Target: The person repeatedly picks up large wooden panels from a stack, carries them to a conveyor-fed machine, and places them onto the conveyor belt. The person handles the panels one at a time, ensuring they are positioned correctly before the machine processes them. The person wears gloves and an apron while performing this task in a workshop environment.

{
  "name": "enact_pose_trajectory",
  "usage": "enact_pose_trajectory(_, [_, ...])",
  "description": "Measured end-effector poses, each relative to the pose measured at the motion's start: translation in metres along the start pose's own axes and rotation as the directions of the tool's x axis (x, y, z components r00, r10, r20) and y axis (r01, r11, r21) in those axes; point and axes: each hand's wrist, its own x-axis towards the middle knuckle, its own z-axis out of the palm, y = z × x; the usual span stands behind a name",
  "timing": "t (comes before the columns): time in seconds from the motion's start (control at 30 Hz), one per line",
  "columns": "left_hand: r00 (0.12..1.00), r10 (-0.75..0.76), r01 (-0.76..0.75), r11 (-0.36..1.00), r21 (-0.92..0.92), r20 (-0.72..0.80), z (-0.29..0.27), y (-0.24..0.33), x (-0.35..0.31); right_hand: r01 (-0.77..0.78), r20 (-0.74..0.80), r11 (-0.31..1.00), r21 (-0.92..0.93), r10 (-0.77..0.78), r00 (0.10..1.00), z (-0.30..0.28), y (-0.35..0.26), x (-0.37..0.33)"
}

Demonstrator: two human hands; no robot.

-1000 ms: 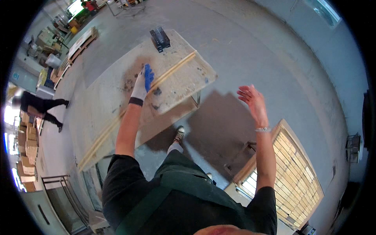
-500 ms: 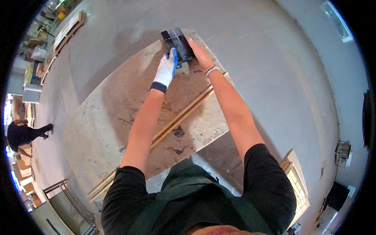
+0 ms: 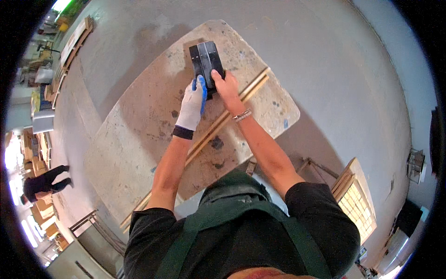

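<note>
A glossy black oblong piece (image 3: 205, 58) with lengthwise ridges and grooves is over the far part of the worktable; I cannot make out its exact kind. On its near left corner is my left hand (image 3: 193, 102), in a white glove with blue on the finger side, closed with the thumb on top. My bare right hand (image 3: 226, 88), a pale bracelet at its wrist, grips the near right edge, thumb on the upper face and fingers mostly hidden. Whether the piece rests on the table or is slightly lifted does not show.
Long thin wooden strips (image 3: 218, 124) lie diagonally across the stained worktable (image 3: 130, 125), under my forearms. A framed panel with a yellowish grid (image 3: 357, 204) leans at the lower right. A metal-framed cart (image 3: 93, 237) stands lower left. Another person (image 3: 44, 183) is far left, before stacked boxes.
The black piece has come nearer over the table. My right hand has gone from flat fingers along its side to a grip with the thumb on top. The person at far left has shifted.
</note>
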Motion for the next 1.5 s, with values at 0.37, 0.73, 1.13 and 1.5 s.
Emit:
enact_pose_trajectory(0.37, [0.998, 0.037, -0.032, 0.993, -0.117, 0.043, 0.01, -0.005, -0.042, -0.396, 0.186, 0.865, 0.309, 0.354, 0.917, -0.003, 0.007, -0.045])
enact_pose_trajectory(0.73, [0.995, -0.021, -0.015, 0.936, 0.352, 0.099, 0.099, 0.018, -0.206, -0.126, -0.049, 0.822, 0.556, 0.184, 0.982, -0.135, 0.013, -0.201])
enact_pose_trajectory(1.13, [0.949, -0.039, -0.236, 0.565, 0.791, 0.312, 0.059, -0.02, -0.17, -0.161, 0.232, 0.904, -0.396, 0.268, 0.935, -0.18, 0.027, -0.207])
enact_pose_trajectory(1.5, [0.871, -0.191, -0.127, 0.802, 0.583, 0.453, 0.091, 0.033, -0.169, -0.067, -0.163, 0.998, -0.016, 0.063, 0.985, -0.199, 0.044, -0.206])
